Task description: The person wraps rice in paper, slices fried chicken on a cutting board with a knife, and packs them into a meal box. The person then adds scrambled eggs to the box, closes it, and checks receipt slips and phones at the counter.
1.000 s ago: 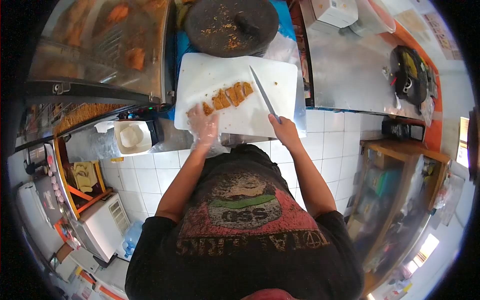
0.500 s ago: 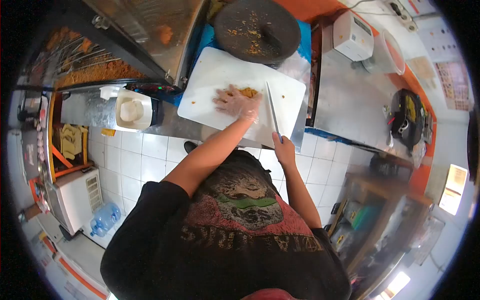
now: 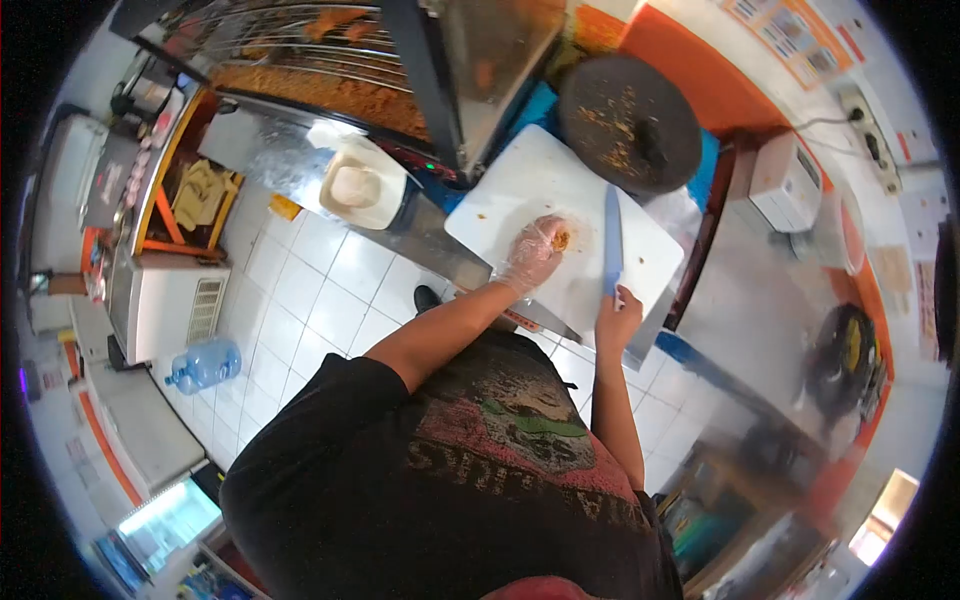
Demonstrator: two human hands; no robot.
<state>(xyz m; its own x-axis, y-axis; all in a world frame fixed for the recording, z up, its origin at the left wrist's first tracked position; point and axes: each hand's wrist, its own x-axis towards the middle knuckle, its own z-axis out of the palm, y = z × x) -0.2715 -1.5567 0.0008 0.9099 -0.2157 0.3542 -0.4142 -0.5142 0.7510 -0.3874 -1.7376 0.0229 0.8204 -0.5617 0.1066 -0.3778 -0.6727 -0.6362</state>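
Note:
On the white cutting board [image 3: 500, 198], my left hand [image 3: 533, 252], in a clear plastic glove, is closed around the pieces of browned food [image 3: 561, 240]; most of them are hidden by the fingers. My bare right hand [image 3: 619, 318] grips the handle of a knife [image 3: 613, 235]. Its blade lies flat on the board to the right of the food, pointing away from me. Small crumbs are scattered on the board. Behind the board stands a round dark stone mortar [image 3: 630, 124] with crumbs in it.
To the left are a glass display case [image 3: 330, 75] and a white container [image 3: 365, 184] with a pale lump inside. A metal counter [image 3: 735, 290] with a white box [image 3: 785, 190] and a black pan [image 3: 842, 355] is on the right. A water bottle [image 3: 205, 365] lies on the floor.
My left hand has moved right over the food pieces and closed around them. The knife has turned more upright in view, still in my right hand. The whole view has rotated to the left.

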